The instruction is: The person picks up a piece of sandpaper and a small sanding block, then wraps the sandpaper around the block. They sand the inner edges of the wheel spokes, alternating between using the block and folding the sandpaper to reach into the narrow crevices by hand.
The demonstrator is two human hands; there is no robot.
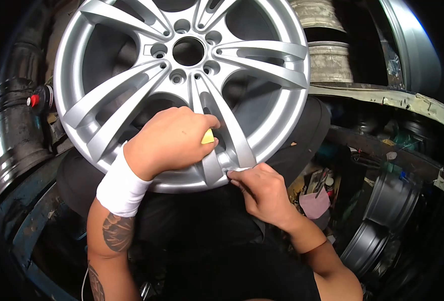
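Note:
A silver alloy wheel (234, 62) rests face up across my lap, its lower edge towards me. My left hand (169, 140), with a white wristband (124, 176) behind it, lies over the lower spokes. Its fingers are closed on a small yellow piece (208, 136), whose kind I cannot make out, held by the lower double spoke. At the foot of that same spoke, my right hand (264, 193) pinches with thumb and finger against the wheel's lower edge. A pale sliver shows at those fingertips, too small to name.
Stacked wheel barrels (327, 60) stand at the upper right. More silver wheels (392, 200) lie at the lower right, near a pink piece (314, 203) and small clutter. A black bottle with a red cap (33, 101) sits at the left, beside dark shiny cylinders (18, 130).

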